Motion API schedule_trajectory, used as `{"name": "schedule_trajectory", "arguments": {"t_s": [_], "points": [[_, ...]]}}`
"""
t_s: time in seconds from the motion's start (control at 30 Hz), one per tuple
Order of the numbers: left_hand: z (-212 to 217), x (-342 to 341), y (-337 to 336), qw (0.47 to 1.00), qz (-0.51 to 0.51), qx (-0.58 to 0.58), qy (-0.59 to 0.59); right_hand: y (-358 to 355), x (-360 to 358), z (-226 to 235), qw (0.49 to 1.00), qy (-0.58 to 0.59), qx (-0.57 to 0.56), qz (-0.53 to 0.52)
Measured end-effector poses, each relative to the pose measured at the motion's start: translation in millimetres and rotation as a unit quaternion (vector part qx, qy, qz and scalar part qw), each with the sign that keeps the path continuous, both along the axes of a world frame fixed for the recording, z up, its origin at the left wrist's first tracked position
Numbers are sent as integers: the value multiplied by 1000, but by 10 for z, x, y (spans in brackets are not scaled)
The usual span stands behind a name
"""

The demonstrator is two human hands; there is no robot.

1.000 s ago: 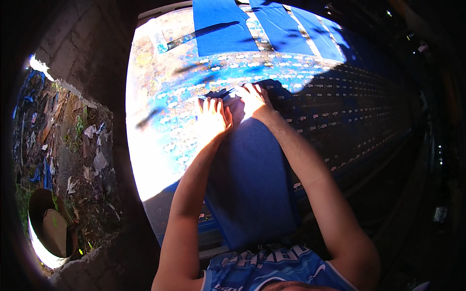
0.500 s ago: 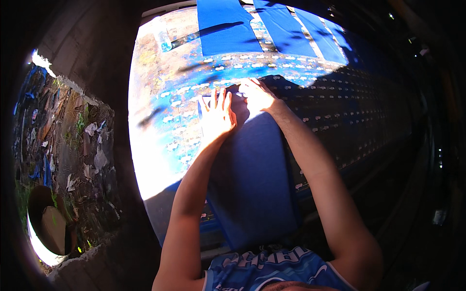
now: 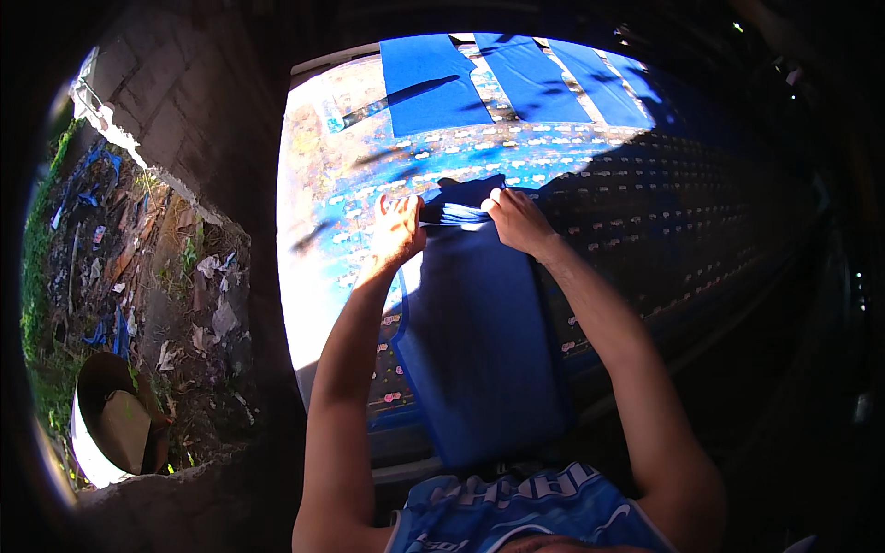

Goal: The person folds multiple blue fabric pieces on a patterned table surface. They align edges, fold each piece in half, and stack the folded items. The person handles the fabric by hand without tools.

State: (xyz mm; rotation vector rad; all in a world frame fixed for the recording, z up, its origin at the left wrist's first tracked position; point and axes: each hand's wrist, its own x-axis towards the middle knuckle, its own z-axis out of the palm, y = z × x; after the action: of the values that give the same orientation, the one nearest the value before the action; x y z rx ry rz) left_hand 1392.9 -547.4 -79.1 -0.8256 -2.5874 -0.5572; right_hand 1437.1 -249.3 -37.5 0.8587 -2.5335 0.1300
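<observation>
A blue fabric panel [image 3: 479,341] lies lengthwise on the long, paint-stained table [image 3: 309,212], its near end reaching close to my body. At its far end the edge is lifted and gathered into small folds between my two hands. My left hand [image 3: 398,230], in bright sun, is closed with the fingers curled at the left corner of that edge. My right hand [image 3: 518,221] pinches the right corner, thumb and fingers together. The cloth inside each grip is mostly hidden by the fingers. Rows of small pale marks cover the tabletop around the panel.
More blue fabric panels [image 3: 429,88] lie flat across the table's far end. A clear bottle [image 3: 332,115] stands left of them, casting a long shadow. Left of the table are a block wall [image 3: 175,101], littered ground [image 3: 157,276] and a round open container [image 3: 111,419].
My hands were spread over the panel's far end; now both have closed on its edge. That edge has come up and bunched between them. The whole view has shifted slightly.
</observation>
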Motion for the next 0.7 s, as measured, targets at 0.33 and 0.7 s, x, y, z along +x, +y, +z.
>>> {"name": "schedule_trajectory", "arguments": {"t_s": [0.33,0.7], "points": [[495,1325,-87,983,-47,174,24,225,1370,172,933,-53,-354,-36],[1249,4053,999,940,-96,318,73,1560,3523,712,843,-57,-530,70]]}}
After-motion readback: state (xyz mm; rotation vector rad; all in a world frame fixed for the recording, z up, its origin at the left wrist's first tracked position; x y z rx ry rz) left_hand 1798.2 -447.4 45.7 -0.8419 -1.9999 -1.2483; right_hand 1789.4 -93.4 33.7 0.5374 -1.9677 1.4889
